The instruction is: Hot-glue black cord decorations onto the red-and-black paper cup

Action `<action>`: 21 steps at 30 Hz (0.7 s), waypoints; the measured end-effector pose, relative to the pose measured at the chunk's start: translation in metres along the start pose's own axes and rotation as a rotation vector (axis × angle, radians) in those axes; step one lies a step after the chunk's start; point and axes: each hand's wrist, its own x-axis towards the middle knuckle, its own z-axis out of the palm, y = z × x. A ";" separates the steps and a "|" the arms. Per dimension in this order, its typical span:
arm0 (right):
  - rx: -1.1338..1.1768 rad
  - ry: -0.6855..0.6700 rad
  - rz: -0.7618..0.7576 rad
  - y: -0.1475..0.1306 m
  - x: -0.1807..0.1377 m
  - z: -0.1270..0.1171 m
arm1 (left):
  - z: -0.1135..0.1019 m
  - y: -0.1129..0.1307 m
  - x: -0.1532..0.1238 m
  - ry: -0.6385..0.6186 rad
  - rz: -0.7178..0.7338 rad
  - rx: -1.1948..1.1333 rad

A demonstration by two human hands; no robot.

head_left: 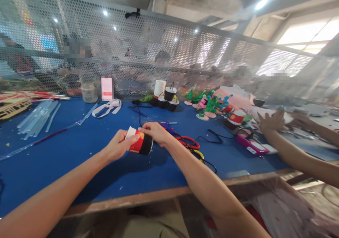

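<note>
A paper cup [137,146] with a white rim, a red and gold wrap and a black band at its other end lies tilted on its side, held above the blue tabletop. My left hand [119,145] is closed round its white end, thumb along the red wrap. My right hand [156,133] is closed at the cup's far upper side, fingers pressed against the wrap near the black band; its fingertips are partly hidden. Just beyond my right wrist lie red loop handles [189,141] and a yellow loop [198,155], with black cord among them.
Clear glue sticks [39,116] and white ribbon [107,108] lie left. Behind stand stacked paper cups [160,88], small black pots [170,94] and green figures [211,103]. A purple power strip [250,144] lies right, near a co-worker's hand [272,121]. Perforated metal screen [180,50] rises behind.
</note>
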 end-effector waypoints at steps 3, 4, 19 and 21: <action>0.074 -0.025 0.045 0.005 0.003 0.002 | 0.001 0.000 0.001 0.060 -0.046 -0.114; 0.101 -0.029 0.058 0.006 0.004 0.003 | 0.001 0.000 0.002 0.075 -0.058 -0.148; 0.251 -0.106 0.159 -0.018 -0.009 -0.026 | -0.006 0.001 0.004 0.144 0.063 -0.089; 0.273 -0.276 0.123 -0.022 -0.013 -0.034 | -0.008 0.000 0.005 0.118 0.092 0.017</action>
